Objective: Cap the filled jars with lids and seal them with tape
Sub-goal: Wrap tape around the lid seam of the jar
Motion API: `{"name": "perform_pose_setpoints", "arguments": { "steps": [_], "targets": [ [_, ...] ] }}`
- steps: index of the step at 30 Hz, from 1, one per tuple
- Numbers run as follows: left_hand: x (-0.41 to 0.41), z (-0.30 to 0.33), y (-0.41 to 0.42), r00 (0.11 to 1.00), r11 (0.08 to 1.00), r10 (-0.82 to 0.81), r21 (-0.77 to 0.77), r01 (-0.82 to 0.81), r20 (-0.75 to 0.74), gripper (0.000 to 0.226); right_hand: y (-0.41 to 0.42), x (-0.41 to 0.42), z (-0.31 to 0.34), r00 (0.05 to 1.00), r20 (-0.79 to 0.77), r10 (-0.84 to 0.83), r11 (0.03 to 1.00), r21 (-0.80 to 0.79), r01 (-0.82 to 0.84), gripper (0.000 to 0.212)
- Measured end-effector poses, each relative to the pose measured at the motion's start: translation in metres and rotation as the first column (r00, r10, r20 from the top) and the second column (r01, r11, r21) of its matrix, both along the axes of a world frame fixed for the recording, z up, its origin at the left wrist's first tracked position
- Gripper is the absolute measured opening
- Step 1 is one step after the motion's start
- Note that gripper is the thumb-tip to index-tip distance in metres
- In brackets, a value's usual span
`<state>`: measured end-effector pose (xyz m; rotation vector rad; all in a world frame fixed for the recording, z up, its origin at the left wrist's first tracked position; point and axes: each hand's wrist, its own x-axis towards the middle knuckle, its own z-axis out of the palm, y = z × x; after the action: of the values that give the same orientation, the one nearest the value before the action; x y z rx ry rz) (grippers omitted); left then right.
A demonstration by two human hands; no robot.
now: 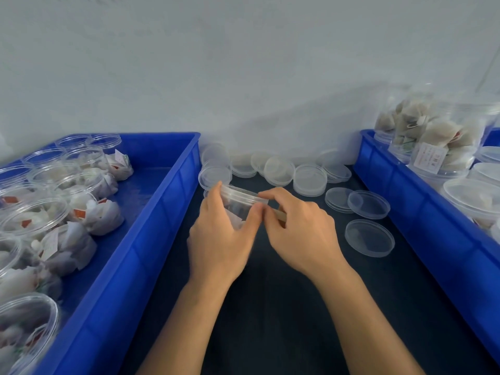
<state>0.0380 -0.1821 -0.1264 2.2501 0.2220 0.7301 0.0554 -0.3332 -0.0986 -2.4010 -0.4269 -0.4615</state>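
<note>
Pale grey wall rises behind the dark counter [270,307], where loose clear round plastic lids [369,237] lie scattered between a blue plastic crate of open filled jars [173,185] at my left and another blue plastic crate [405,190] holding capped jars at my right. My left hand [219,239] wraps its fingers round the lidded clear plastic jar [238,197] just beside the left crate. My right hand [300,228] pinches a thin tan strip [278,212], perhaps tape, against the jar's rim, thumb meeting thumb.
</note>
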Motion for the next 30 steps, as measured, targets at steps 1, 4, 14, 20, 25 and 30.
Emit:
{"name": "perform_pose_setpoints", "arguments": {
  "steps": [1, 4, 14, 20, 25, 30],
  "targets": [
    [0.002, -0.001, 0.0, 1.0, 1.0, -0.015, -0.019, 0.014, -0.009, 0.092, 0.0, 0.0, 0.001, 1.0, -0.026, 0.015, 1.0, -0.003, -0.015, 0.027],
    [0.005, -0.002, 0.004, 0.999, 0.996, -0.031, -0.081, 0.03, -0.012, 0.091, -0.001, 0.0, 0.002, 0.991, -0.118, 0.06, 0.998, -0.005, -0.061, 0.04],
    [0.005, -0.003, 0.016, 0.992, 0.935, -0.123, -0.333, 0.119, 0.011, 0.054, -0.002, 0.002, 0.0, 0.996, -0.06, 0.065, 0.993, -0.092, -0.071, 0.039],
    [0.005, -0.002, 0.017, 0.987, 0.915, -0.157, -0.374, 0.153, 0.019, 0.043, -0.004, 0.003, -0.002, 0.997, -0.031, 0.074, 0.995, -0.062, -0.076, 0.035],
    [0.005, -0.002, 0.018, 0.978, 0.896, -0.207, -0.394, 0.205, 0.038, 0.037, -0.006, 0.006, -0.004, 0.997, -0.031, 0.073, 0.997, -0.009, -0.074, 0.024],
    [0.005, -0.004, 0.022, 0.963, 0.871, -0.266, -0.419, 0.258, 0.042, 0.04, -0.007, 0.007, -0.007, 0.996, -0.009, 0.088, 0.996, 0.023, -0.088, 0.016]
  ]
}}
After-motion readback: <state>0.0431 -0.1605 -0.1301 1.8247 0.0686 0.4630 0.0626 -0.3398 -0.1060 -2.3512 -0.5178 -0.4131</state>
